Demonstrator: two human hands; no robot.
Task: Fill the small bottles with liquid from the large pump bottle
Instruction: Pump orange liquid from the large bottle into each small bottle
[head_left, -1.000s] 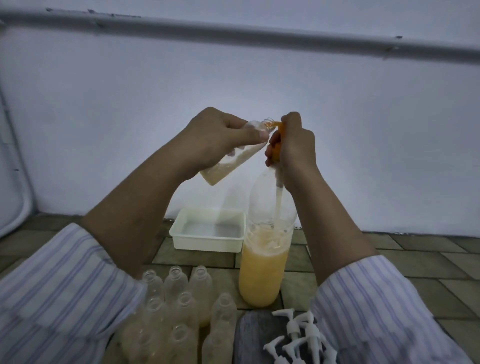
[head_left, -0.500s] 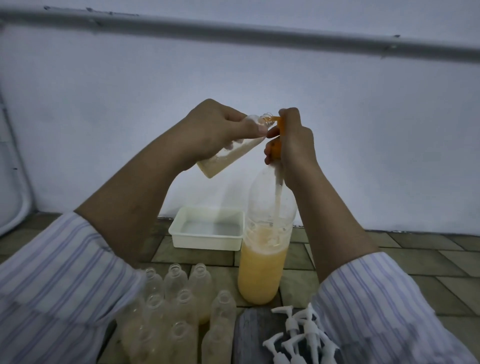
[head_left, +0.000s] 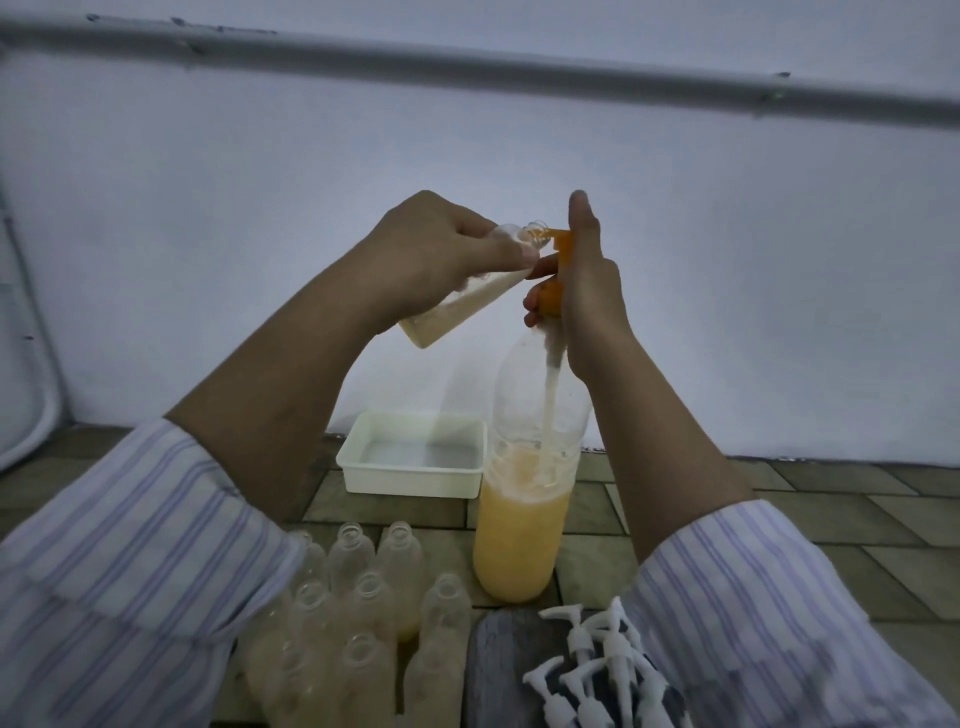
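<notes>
Right now, through the head camera, I hold the small bottle (head_left: 457, 291) tilted in my left hand (head_left: 441, 254), fingers wrapped round its body, its open mouth just beside the orange pump nozzle (head_left: 558, 240). It looks about half full. To do this step well, I judge the mouth should sit directly under the spout before each press, with strokes slow enough that nothing dribbles down the outside. My right hand (head_left: 587, 291) stands upright over the pump head, thumb raised, fingers curled round the orange collar: a holding grip, not a wide one. The large pump bottle (head_left: 524, 525) stands on the tiled floor (head_left: 831, 519), roughly half full of orange liquid. More small bottles (head_left: 363, 597) cluster near my left sleeve, loose white pump tops (head_left: 592, 665) lie by the right, and a white tray (head_left: 410, 480) sits behind.
</notes>
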